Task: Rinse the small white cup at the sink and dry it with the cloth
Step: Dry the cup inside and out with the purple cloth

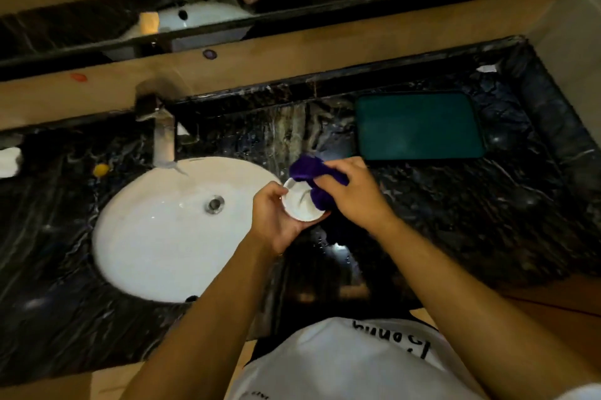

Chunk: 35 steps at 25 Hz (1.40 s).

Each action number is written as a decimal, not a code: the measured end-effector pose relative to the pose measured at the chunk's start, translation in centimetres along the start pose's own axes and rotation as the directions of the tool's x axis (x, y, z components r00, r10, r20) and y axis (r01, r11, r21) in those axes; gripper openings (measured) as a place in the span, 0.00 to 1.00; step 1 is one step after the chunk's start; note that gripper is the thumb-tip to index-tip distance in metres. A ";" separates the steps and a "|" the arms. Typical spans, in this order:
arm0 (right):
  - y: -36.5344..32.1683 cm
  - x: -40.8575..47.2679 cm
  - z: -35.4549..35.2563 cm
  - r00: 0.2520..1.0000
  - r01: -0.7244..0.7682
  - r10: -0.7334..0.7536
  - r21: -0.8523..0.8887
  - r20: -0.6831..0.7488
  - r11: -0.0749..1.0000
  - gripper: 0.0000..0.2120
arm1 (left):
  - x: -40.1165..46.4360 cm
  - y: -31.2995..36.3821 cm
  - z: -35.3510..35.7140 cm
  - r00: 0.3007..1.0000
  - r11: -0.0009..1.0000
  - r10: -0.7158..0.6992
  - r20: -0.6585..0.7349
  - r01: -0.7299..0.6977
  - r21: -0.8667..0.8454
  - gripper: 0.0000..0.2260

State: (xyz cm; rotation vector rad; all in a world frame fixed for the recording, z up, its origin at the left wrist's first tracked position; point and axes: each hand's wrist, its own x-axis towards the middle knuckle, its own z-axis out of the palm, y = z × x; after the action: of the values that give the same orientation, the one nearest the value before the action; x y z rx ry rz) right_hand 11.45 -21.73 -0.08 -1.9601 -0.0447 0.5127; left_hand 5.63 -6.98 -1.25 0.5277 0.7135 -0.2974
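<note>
- We hold the cup [300, 202] in the left hand [274, 219], just past the right rim of the sink [136, 237], over the dark stone counter [455, 220]. Its mouth tips up toward us.
- Left hand: fingers curled round the cup's wall, thumb at the rim on the sink side, fingertips showing under the lower right edge. Clamped on the cup.
- Right hand [349, 191]: bunched on the purple cloth [310, 168], pushing a wad of it against the cup's right inner edge.
- Step, as we read it: drying. Tap [164, 139] looks off, though the blur near the spout makes that hard to call.
- Handling, our judgement: the cup is small, light, stiff, probably glazed ceramic, so slick if wet and likely to chip on stone or basin if dropped.
- Best hold: wrap the outer wall as now, with the thumb over the rim as a stop. We would avoid a two-finger rim pinch.
- The cloth is soft and plush, conforms to the inside, and gives grip. We can turn the cup against it rather than scrub hard.
- Risk: twisting force from the cloth hand could spin the cup out of a damp palm.
- A green tray [419, 126] sits well apart, to the right.
</note>
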 end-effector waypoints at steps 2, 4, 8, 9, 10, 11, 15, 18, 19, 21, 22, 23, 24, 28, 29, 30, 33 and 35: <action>-1.2 -1.8 3.7 0.999 0.023 -0.026 -0.095 -0.026 0.995 0.11 | -1.8 2.1 -3.2 0.997 0.999 -0.037 0.064 0.037 0.000 0.24; -3.4 -3.5 7.7 0.999 0.045 -0.046 -0.250 0.000 0.967 0.12 | -3.5 4.2 -6.5 0.995 0.998 -0.056 0.081 0.053 0.042 0.21; -7.0 -6.0 14.8 0.999 0.010 0.026 -0.650 0.045 0.760 0.16 | -5.7 6.1 -9.9 0.993 0.988 -0.031 -0.115 0.048 0.149 0.23; -7.4 -6.2 16.1 0.999 -0.002 0.035 -0.687 0.034 0.727 0.16 | -5.8 6.1 -10.3 0.985 0.981 0.026 -0.173 0.008 0.195 0.21; -7.6 -6.3 17.0 0.999 -0.022 0.045 -0.690 0.016 0.723 0.16 | -6.0 6.2 -10.6 0.974 0.973 0.076 -0.215 -0.025 0.231 0.19; -7.8 -6.3 17.8 0.998 -0.058 0.067 -0.643 -0.009 0.763 0.14 | -6.2 6.3 -10.9 0.962 0.966 0.124 -0.242 -0.061 0.252 0.19; -8.9 -6.0 19.9 0.970 -0.243 0.243 -0.079 -0.014 0.967 0.10 | -7.2 8.3 -11.3 0.938 0.922 0.231 -0.258 -0.127 0.366 0.20; -10.1 -5.9 20.3 0.984 -0.156 0.146 0.097 0.102 0.983 0.06 | -8.1 10.7 -11.1 0.950 0.935 0.197 -0.243 -0.108 0.338 0.21; -10.6 -6.0 20.1 0.982 -0.126 0.100 0.152 0.162 0.980 0.06 | -8.5 11.5 -11.1 0.952 0.939 0.188 -0.242 -0.102 0.328 0.21; -11.3 -6.2 19.1 0.958 -0.091 0.031 0.200 0.284 0.976 0.06 | -9.0 12.7 -11.1 0.957 0.940 0.174 -0.231 -0.092 0.328 0.19; -11.5 -6.2 18.5 0.943 -0.071 0.010 0.172 0.332 0.983 0.05 | -9.3 13.2 -11.1 0.963 0.940 0.166 -0.215 -0.088 0.331 0.19; -11.8 -6.2 18.0 0.927 -0.040 -0.007 0.118 0.374 0.992 0.05 | -9.5 13.5 -11.1 0.968 0.941 0.152 -0.201 -0.079 0.330 0.19; -12.1 -6.0 17.6 0.910 0.003 -0.023 0.049 0.414 0.999 0.06 | -9.7 13.8 -11.1 0.972 0.941 0.137 -0.189 -0.068 0.332 0.19; -13.7 -5.5 16.8 0.806 0.210 -0.029 -0.238 0.592 0.948 0.06 | -10.6 13.9 -11.0 0.975 0.931 0.089 -0.203 -0.010 0.364 0.18; -14.3 -5.5 16.8 0.776 0.262 0.006 -0.331 0.631 0.906 0.06 | -10.7 13.7 -11.0 0.971 0.922 0.091 -0.220 0.002 0.388 0.17; -14.9 -5.5 16.7 0.752 0.306 0.060 -0.428 0.656 0.850 0.06 | -10.9 13.6 -10.9 0.968 0.912 0.094 -0.231 0.010 0.411 0.16; -16.3 -5.7 16.7 0.728 0.422 0.187 -0.645 0.660 0.637 0.07 | -10.9 13.0 -10.3 0.960 0.896 0.072 -0.272 0.058 0.440 0.14; -16.4 -5.8 17.0 0.752 0.513 0.181 -0.736 0.634 0.442 0.10 | -10.9 12.5 -9.5 0.950 0.900 0.055 -0.307 0.086 0.427 0.15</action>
State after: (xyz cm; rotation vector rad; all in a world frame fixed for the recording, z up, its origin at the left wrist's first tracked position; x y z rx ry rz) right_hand 3.09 -1.44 10.29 -2.6308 -1.2234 1.1797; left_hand -1.98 9.57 4.64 1.0146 0.9665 -0.3972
